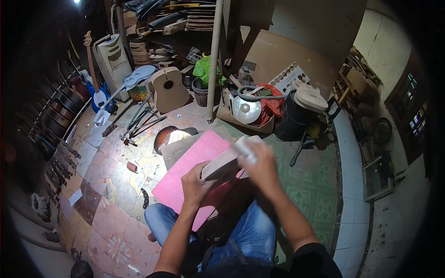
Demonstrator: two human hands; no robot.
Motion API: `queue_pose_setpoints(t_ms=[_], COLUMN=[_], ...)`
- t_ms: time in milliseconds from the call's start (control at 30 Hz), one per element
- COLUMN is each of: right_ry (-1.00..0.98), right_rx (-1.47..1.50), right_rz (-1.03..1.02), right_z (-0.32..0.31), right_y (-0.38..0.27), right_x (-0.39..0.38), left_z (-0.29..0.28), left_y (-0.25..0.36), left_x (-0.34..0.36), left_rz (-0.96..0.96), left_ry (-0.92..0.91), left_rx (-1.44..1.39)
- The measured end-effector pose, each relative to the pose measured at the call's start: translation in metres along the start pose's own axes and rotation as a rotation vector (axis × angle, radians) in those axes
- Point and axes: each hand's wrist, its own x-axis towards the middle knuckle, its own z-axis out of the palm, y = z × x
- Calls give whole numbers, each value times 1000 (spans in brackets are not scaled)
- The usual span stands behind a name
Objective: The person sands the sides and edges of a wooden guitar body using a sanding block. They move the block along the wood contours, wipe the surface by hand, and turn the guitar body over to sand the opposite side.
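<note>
My left hand (193, 184) is closed around the near end of a thick, pale wooden piece (219, 166), held tilted above my lap. At its far end my right hand (261, 166), blurred by motion, has its fingers curled over a whitish object (245, 149). Smearing hides what that object is. Beneath the wooden piece lies a flat pink board (185, 178), partly over a grey-brown sheet (185, 147). A sunburst guitar body (164, 137) rests on the floor just beyond the sheet.
An unfinished guitar body (170, 90) leans upright behind a metal stand (141, 116). A blue electric bass (98, 98) and a row of guitars (58, 111) stand at left. A pole (215, 60), a cardboard box (259, 126) and a black bucket (292, 118) are ahead.
</note>
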Motion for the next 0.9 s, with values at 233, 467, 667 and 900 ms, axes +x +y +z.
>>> queue_pose_setpoints(t_ms=[233,467,667,900], right_ry=[79,312,382,397], right_rx=[12,45,115,175], right_rz=[-144,137,-84,-273], right_z=[12,23,42,56], right_y=[-19,45,32,1], right_x=[-29,0,-21,-37], left_z=[4,11,4,6], left_y=[2,3,-5,-12], left_x=[-2,10,7,11], left_rz=[19,59,70,42], left_ry=[40,47,35,24], left_rx=[35,49,59,73])
